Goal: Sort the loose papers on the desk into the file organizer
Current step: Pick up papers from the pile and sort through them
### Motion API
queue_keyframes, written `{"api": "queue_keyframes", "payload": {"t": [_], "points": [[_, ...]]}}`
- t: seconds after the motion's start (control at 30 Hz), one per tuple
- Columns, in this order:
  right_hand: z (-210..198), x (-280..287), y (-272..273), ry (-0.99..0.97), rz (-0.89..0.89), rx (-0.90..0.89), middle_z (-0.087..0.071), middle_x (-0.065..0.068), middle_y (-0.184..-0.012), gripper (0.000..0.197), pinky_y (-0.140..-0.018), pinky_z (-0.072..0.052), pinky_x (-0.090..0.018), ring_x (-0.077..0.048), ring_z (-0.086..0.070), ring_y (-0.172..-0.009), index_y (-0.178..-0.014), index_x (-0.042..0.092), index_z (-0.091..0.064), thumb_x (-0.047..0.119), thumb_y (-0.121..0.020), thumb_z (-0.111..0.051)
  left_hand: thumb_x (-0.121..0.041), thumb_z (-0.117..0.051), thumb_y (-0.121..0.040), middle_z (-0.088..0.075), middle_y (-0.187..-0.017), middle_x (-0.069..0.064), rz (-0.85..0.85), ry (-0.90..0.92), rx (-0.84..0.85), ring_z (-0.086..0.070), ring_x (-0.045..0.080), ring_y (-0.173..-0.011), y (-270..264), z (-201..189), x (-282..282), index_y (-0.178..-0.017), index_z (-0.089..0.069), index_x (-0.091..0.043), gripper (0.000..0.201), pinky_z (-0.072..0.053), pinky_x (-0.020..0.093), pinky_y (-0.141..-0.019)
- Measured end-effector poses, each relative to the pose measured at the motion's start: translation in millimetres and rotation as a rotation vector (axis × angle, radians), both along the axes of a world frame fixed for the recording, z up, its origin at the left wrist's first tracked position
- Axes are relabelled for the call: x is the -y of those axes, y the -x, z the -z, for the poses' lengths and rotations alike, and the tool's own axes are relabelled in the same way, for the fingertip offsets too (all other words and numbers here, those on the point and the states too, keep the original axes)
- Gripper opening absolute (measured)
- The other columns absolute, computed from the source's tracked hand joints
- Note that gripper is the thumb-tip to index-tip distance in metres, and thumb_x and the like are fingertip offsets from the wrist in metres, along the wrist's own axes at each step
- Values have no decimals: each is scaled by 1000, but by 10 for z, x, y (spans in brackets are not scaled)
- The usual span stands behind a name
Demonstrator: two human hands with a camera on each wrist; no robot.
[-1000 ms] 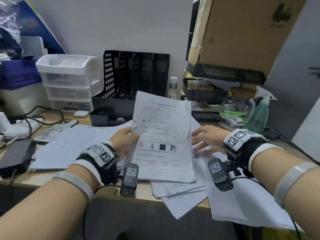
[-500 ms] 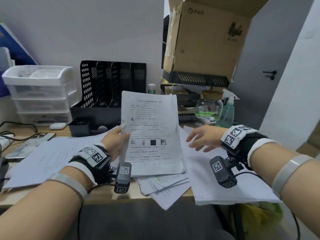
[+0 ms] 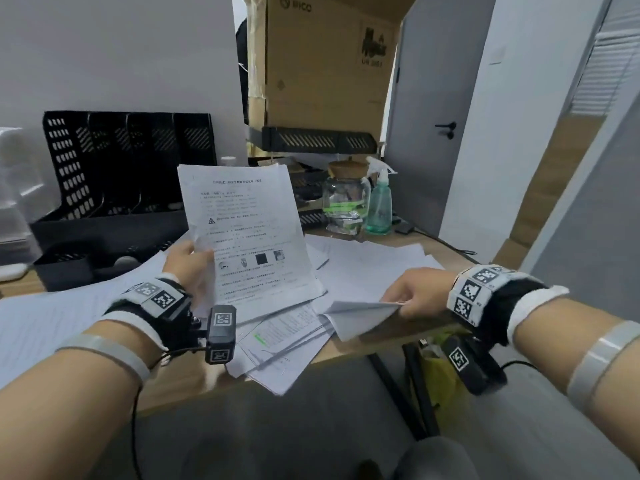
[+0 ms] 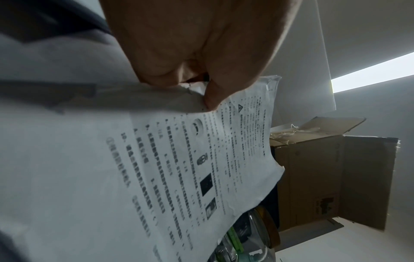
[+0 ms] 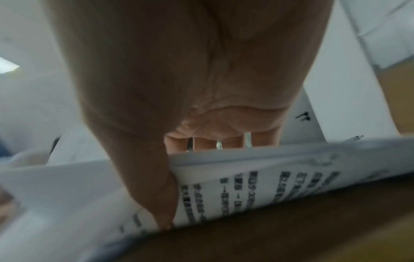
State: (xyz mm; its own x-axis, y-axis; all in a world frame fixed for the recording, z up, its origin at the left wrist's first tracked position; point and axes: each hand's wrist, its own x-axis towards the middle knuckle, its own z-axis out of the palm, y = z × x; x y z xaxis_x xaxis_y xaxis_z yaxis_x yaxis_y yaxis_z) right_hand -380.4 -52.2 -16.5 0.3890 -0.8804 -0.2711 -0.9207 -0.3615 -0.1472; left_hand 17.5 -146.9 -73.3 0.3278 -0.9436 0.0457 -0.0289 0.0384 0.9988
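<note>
From the head camera I look forward and down across the worktop (image 3: 346,351), both forearms reaching in from the bottom corners, the wall and a cardboard box (image 3: 325,64) behind. My left wrist camera sits tight under the left hand (image 4: 197,53), rolled sideways and facing up past a printed sheet (image 4: 201,168) to the same box and ceiling. My right wrist camera presses close beneath the right hand (image 5: 190,79), blurred, sharing with the head view only the folded paper (image 5: 246,177) held there.
</note>
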Motion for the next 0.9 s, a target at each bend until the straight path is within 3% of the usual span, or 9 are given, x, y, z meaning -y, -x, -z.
{"api": "queue_keyframes", "payload": {"t": [0.07,0.13,0.2,0.33,0.43,0.57,0.63,0.8,0.9], "points": [[-157,167,92,87,31,62,-63,12,-65,13,-68,-45,-27,-4,-55,-63,-91,15,-77,19,-89,-64,-17,-72,-87,-69,-123,28,43,-18,-4,-66,47,-115,43,-19,32,-113,-66,-4,30,-50,65,-101],[-281,375,184,307,161,152,-66,6,-67,18,-64,-45,-30,-11,-57,-63,-88,13,-76,22,-93,-62,-30,-80,-78,-77,-113,18,110,-40,-42,-72,43,-106,38,28,154,-110,-72,-8,40,-54,68,-93],[-397,533,235,516,291,311,-72,-2,-79,19,-68,-51,-35,-21,-65,-74,-90,18,-75,23,-95,-57,-28,-70,-94,-77,-112,16,147,-41,-65,-73,42,-104,137,-44,136,-115,-71,-9,28,-55,67,-89],[-669,868,194,696,528,569,-61,-7,-72,26,-54,-37,-28,-27,-54,-66,-83,8,-62,23,-99,-49,-42,-65,-96,-75,-118,15,190,-76,-50,-73,37,-104,159,-53,344,-119,-69,-17,34,-56,61,-92],[-806,983,231,713,647,684,-67,-19,-91,30,-66,-42,-33,-33,-60,-80,-98,0,-65,24,-101,-47,-64,-71,-79,-78,-114,11,216,-117,-23,-75,38,-101,84,-11,523,-117,-69,-28,53,-58,62,-88],[-771,914,292,591,712,789,-62,-8,-103,25,-66,-39,-27,-23,-58,-80,-111,5,-61,21,-103,-45,-9,-55,-102,-66,-131,27,182,-55,14,-67,42,-114,259,-126,547,-132,-58,-7,30,-51,60,-102],[-718,823,291,542,734,857,-63,-6,-104,22,-58,-40,-26,-14,-57,-75,-112,7,-60,20,-103,-45,0,-52,-101,-62,-133,30,197,-52,39,-62,45,-121,315,-155,540,-134,-56,-2,33,-48,61,-106],[-503,703,256,433,828,1069,-68,-6,-123,17,-95,-54,-52,-32,-67,-106,-106,20,-63,11,-97,-52,-40,-66,-94,-73,-127,10,321,-1,29,-68,34,-120,164,-115,585,-120,-73,-21,33,-47,58,-108],[-400,589,243,455,908,1003,-62,2,-115,26,-88,-50,-35,-26,-60,-101,-111,17,-60,2,-98,-44,-42,-66,-94,-75,-124,5,355,22,6,-69,29,-119,85,-137,469,-120,-73,-24,33,-48,53,-109]]}}
